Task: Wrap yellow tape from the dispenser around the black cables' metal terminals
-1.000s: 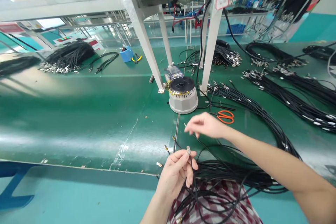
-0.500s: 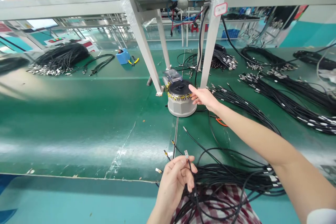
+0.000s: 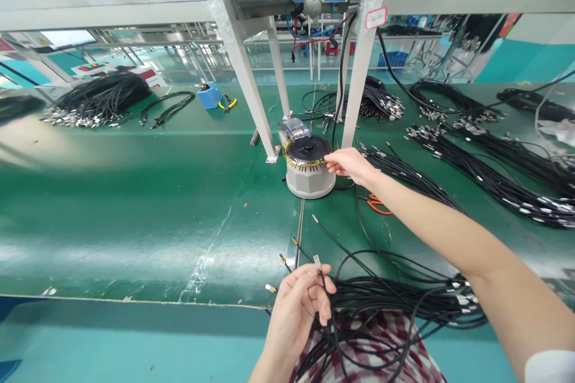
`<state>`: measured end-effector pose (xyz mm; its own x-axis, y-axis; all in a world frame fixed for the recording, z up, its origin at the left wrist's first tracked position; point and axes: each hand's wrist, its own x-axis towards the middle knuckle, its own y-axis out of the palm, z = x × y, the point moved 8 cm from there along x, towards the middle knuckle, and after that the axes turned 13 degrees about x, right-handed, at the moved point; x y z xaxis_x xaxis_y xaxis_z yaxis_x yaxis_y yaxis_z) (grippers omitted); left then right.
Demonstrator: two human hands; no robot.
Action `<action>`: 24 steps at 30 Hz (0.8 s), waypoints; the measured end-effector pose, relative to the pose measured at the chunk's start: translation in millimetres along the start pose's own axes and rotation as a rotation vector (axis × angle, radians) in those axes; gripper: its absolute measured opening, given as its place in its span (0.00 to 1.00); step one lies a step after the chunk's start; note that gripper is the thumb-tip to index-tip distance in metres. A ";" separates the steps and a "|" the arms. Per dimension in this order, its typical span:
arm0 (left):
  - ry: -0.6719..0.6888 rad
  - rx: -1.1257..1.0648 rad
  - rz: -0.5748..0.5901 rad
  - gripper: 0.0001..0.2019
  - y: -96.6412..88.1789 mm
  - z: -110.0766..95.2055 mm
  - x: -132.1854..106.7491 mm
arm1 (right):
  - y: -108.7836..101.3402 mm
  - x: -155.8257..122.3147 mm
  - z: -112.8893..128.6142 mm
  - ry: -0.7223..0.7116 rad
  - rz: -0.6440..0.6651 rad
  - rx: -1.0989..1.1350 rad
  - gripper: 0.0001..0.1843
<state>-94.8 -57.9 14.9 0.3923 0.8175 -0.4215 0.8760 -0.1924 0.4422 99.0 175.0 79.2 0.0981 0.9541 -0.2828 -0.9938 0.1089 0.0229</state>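
My left hand (image 3: 294, 311) is low in front of me, shut on several thin black cables, with a small metal terminal (image 3: 317, 261) sticking up past the fingers. Other cable ends with metal tips (image 3: 282, 262) fan out beside that hand. My right hand (image 3: 351, 166) reaches forward, its fingertips at the yellow-marked rim of a round grey bench machine (image 3: 308, 182) with a black top and clear cover. Nothing shows in that hand, though the fingertips are partly hidden. A loose black cable bundle (image 3: 395, 302) lies across my checked-cloth lap (image 3: 359, 350).
Orange-handled scissors (image 3: 377, 204) lie on the green bench (image 3: 148, 209) just right of the machine. Several cable bundles with metal ends (image 3: 489, 173) spread to the right and back left. White steel shelf legs (image 3: 363, 72) stand around the machine. A blue box (image 3: 209, 96) sits at the back.
My right hand has gone forward from above the cables to the machine's rim, then closed in slightly. The left hand has stayed nearly still on its cables.
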 end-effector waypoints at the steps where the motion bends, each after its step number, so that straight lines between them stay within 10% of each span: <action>1: 0.002 0.001 -0.001 0.15 0.1 -0.2 -0.6 | -0.9 1.3 -1.0 0.004 0.006 -0.017 0.14; 11: 0.005 0.024 -0.001 0.14 2.2 1.6 -3.6 | -11.2 -2.6 9.3 -0.148 -0.019 -0.110 0.07; 17: 0.039 0.135 -0.061 0.14 -2.3 1.5 -9.0 | -0.1 -53.4 39.8 -0.414 0.012 -0.176 0.05; 24: 0.174 0.221 -0.116 0.22 2.3 -9.0 -15.9 | 28.7 -155.8 -31.9 -0.145 0.461 -0.058 0.12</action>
<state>-101.6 -66.4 29.7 0.2487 0.9180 -0.3088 0.9595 -0.1899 0.2083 53.5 20.6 93.3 -0.3505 0.9289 -0.1193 -0.9364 -0.3457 0.0600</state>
